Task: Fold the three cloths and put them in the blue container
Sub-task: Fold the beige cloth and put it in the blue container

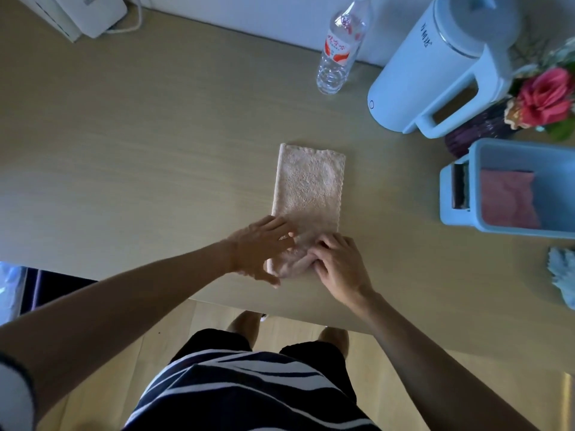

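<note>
Wood-grain table (124, 150) | fluffy beige cloth (308, 181) strip | left hand (261, 247) flat on it | right hand (339, 262) pinching its end

Printed down the side of the pale blue jug (441, 66): one vertical line of dark characters, too blurred to read. Near the base of the same jug: a small ring symbol. Wrapped round the clear plastic bottle (337, 51): a red-and-white label with characters, not legible. On the white device (90, 14) at the far left of the bench: a small red marking, unreadable.
</note>
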Tool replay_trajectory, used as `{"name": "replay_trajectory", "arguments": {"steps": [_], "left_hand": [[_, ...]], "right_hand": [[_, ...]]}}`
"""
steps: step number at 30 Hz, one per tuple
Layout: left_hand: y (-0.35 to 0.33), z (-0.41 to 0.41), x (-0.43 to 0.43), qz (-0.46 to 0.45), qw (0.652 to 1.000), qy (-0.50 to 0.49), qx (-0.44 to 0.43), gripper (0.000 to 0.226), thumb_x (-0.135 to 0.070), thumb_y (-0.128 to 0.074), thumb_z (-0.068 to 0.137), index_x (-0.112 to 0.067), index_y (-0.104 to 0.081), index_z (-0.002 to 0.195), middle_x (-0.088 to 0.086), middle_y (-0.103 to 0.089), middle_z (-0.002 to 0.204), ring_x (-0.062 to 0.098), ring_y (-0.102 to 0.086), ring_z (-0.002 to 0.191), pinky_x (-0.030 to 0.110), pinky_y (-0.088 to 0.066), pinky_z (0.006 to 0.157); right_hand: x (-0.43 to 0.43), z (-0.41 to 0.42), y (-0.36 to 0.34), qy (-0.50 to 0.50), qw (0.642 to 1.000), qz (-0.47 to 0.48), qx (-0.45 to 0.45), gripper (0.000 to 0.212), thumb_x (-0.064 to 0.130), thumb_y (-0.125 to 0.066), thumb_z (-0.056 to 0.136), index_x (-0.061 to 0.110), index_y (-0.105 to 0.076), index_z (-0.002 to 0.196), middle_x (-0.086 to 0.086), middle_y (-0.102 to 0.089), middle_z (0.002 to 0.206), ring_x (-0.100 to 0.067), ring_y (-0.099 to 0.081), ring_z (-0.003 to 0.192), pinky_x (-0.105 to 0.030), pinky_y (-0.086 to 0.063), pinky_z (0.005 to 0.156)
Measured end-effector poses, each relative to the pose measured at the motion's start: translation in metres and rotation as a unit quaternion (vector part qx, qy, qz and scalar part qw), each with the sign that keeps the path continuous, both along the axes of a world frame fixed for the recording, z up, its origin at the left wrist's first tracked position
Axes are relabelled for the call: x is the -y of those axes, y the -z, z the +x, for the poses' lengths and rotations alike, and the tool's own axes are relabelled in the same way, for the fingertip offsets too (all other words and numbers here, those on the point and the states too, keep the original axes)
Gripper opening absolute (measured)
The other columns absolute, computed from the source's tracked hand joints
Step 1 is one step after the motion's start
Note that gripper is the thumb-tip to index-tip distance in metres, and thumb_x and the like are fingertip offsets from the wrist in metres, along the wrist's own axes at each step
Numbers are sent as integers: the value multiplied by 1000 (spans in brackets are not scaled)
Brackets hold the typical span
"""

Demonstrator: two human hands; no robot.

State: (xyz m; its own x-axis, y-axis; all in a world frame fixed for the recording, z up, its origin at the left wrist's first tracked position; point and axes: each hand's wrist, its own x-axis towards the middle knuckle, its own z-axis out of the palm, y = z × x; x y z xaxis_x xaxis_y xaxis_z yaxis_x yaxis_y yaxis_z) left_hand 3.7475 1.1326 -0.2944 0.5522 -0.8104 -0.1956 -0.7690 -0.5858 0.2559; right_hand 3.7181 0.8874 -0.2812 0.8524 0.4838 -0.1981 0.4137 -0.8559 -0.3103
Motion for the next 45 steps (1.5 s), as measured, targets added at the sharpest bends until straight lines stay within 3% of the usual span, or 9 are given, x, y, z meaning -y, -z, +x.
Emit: {"name": "replay_trajectory", "arguments": {"steps": [3,7,12,20,26,32,37,40,45], "left_hand": [[-4,-9,-6,24,999,-24,-8,97,-86,-55,58,-20,-57,130,4,-52,139,28,-45,133,44,-33,113],[-7,-13,3,-115,982,-150,-1,33,-38,-71,78,-19,-68,105,1,-70,101,24,-65,95,38,-39,91],[-19,-16,11,-131,904,-320,-252,35,-43,-60,92,-9,-63,83,8,-66,68,25,-56,58,34,-43,61],[-19,-4,15,-161,812,-440,-348,35,-30,-65,93,-14,-50,66,-3,-46,54,13,-40,45,27,-30,47],[-16,8,12,-186,776,-485,-359,23,-27,-78,81,-17,-59,90,-3,-70,79,20,-65,68,32,-49,59],[-12,6,14,-186,776,-507,-325,38,-20,-76,83,-13,-54,114,3,-72,86,12,-61,61,19,-39,47],[-15,2,17,-175,788,-523,-273,49,-24,-73,82,-13,-48,123,7,-73,84,28,-68,70,40,-56,58],[-20,-3,19,-148,852,-492,-102,45,-30,-67,83,-15,-49,122,2,-63,100,20,-58,86,35,-50,62],[-16,-13,28,-136,959,-240,59,44,-27,-53,94,-10,-53,134,14,-55,137,31,-50,126,45,-43,100]], "right_hand": [[-9,10,-5,53,997,25,-55,5,20,-60,85,20,-63,90,3,-63,98,-22,-59,95,-36,-44,80],[-6,15,-23,86,972,107,-191,18,27,-51,93,13,-63,95,-3,-68,88,-24,-63,78,-31,-39,71],[8,9,-44,139,900,192,-365,28,38,-72,84,28,-60,107,15,-66,92,0,-62,81,-20,-46,70],[14,19,-31,260,864,298,-313,28,25,-62,97,21,-64,125,8,-71,92,-12,-69,74,-31,-56,68],[2,46,-21,343,869,272,-232,23,22,-56,101,9,-57,82,5,-38,58,-8,-32,47,-26,-28,47],[-8,64,-6,371,884,202,-200,31,27,-59,97,1,-56,78,-4,-50,63,-17,-40,54,-32,-29,51],[-15,69,-4,381,893,176,-160,35,24,-61,95,16,-45,65,5,-47,57,-13,-40,50,-33,-28,48],[-19,66,-6,391,903,147,-99,15,26,-65,92,15,-55,89,-1,-62,80,-24,-59,73,-33,-41,63],[-34,42,-18,275,955,60,92,51,32,-61,92,13,-48,137,-8,-55,128,-26,-50,119,-39,-43,98]]}}
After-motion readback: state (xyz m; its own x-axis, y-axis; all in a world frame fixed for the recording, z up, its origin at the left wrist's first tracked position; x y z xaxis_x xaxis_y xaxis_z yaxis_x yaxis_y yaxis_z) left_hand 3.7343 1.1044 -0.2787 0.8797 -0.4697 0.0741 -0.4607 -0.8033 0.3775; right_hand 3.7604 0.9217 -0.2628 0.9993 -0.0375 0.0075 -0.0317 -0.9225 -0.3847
